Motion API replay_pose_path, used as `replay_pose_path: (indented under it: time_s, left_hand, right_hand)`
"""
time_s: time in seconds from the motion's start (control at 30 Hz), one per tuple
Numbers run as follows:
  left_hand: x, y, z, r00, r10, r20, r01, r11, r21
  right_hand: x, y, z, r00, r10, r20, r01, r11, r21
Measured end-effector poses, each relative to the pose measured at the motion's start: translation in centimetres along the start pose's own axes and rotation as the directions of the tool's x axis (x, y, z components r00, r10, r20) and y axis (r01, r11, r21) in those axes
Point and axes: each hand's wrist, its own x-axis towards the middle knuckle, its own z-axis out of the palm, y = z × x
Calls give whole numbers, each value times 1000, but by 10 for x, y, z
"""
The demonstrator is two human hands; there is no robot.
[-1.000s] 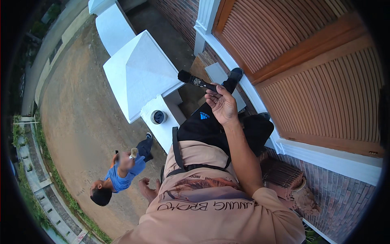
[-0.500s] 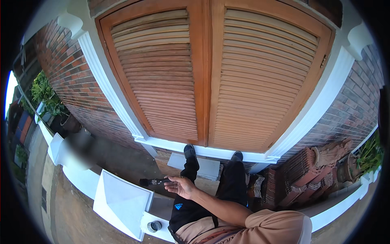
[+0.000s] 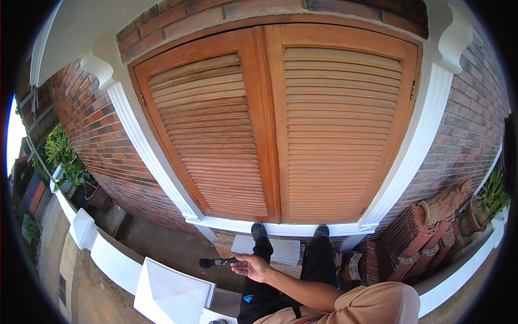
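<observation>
My right hand (image 3: 252, 268) is closed around the handle of a black paintbrush (image 3: 220, 262), its dark bristle end pointing left. Hand and brush are held out in front of my body, above my dark trousers and left of my right forearm. The brush touches nothing else that I can see. My left hand is out of view. Ahead stand two brown wooden louvred shutters (image 3: 337, 135); the upper slats of the left shutter (image 3: 208, 129) look paler than the darker, patchy ones below.
My shoes rest at the white sill (image 3: 291, 228). A white pyramid-topped pillar (image 3: 172, 289) stands left, with a container's rim (image 3: 217, 322) at the lower edge. Stacked terracotta pieces (image 3: 413, 237) and a potted plant (image 3: 475, 213) lie right. Brick walls (image 3: 113, 135) flank the white frame.
The view has tilted up, showing more above the shutters, and the container has nearly left the lower edge. My right hand still holds the paintbrush, its fingers now more curled.
</observation>
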Motion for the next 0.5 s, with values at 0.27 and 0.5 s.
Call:
replay_pose_path:
  time_s: [0.27,0.5]
  left_hand:
    - [8,-3,-5,999,-10,-43,11,1000,23]
    - [13,-6,-10,997,-18,-80,20,999,25]
  right_hand:
    - [1,-5,-8,1000,-19,-18,19,999,25]
    - [4,-10,-9,999,-39,-35,39,999,20]
